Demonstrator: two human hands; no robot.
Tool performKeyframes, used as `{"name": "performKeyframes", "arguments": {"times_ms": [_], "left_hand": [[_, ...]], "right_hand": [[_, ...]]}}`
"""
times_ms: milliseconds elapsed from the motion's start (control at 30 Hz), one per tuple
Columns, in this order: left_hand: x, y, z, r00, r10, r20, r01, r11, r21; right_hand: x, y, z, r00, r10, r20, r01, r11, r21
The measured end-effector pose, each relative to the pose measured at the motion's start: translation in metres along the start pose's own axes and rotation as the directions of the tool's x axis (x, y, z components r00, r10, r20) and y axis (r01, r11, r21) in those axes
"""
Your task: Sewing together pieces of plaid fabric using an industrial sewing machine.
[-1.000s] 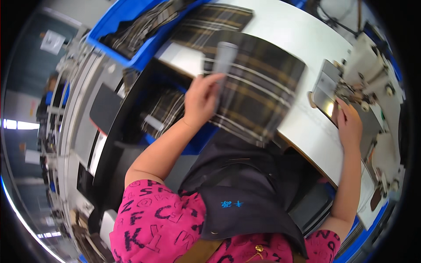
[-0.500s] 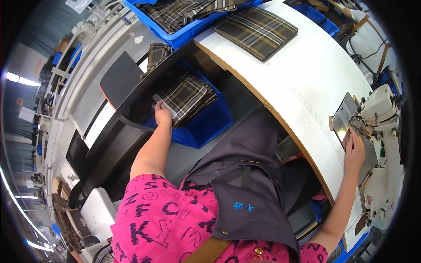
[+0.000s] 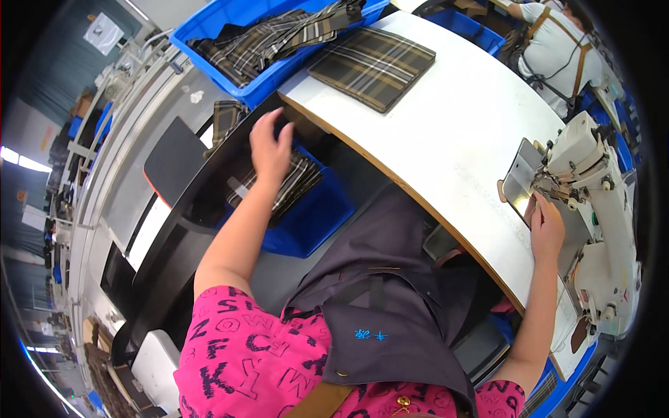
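My left hand is raised, fingers apart and holding nothing, over the stack of folded plaid fabric in a lower blue bin. A pale strip lies at the stack's left. My right hand is at the near edge of a shiny metal plate on the sewing machine, fingertips bent against it; what, if anything, they grip is hidden. A flat plaid piece lies on the white table beyond my left hand.
An upper blue bin holds heaped plaid fabric. A dark board and more plaid cloth lie left of the black trough. A co-worker in a white shirt works at the back right, beside another blue bin.
My left hand carried a plaid piece a second ago, then was down at the lower bin's stack; now it is higher, without fabric. My right hand stays at the machine.
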State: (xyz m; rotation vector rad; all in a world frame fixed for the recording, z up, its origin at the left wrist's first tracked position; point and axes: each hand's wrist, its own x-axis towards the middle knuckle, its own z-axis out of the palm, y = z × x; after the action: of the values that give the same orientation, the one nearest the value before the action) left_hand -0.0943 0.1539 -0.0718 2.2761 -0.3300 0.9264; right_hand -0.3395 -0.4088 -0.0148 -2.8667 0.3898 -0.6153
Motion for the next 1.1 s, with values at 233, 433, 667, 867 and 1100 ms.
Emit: {"name": "performKeyframes", "arguments": {"times_ms": [233,433,667,867,1100], "left_hand": [[0.109,0.104,0.102,0.902,0.263,0.341,-0.205,0.959,-0.196],[0.131,0.11,0.131,0.808,0.117,0.578,-0.024,0.986,-0.167],[0.131,0.099,0.135,0.817,0.086,0.569,0.038,0.978,-0.203],[0.132,0.097,0.132,0.774,-0.014,0.633,0.215,0.946,-0.243],[0.147,0.1,0.127,0.659,-0.069,0.749,0.335,0.919,-0.21]], "right_hand": [[-0.003,-0.002,0.002,0.999,0.018,-0.029,-0.018,1.0,-0.002],[-0.003,0.002,0.003,1.0,0.022,-0.022,-0.023,0.999,-0.045],[0.0,-0.006,-0.001,0.998,0.066,-0.004,-0.066,0.997,-0.029],[0.0,-0.009,-0.001,0.998,0.052,-0.045,-0.053,0.998,-0.024],[-0.002,-0.004,-0.002,0.997,0.027,-0.071,-0.028,1.0,-0.012]]}}
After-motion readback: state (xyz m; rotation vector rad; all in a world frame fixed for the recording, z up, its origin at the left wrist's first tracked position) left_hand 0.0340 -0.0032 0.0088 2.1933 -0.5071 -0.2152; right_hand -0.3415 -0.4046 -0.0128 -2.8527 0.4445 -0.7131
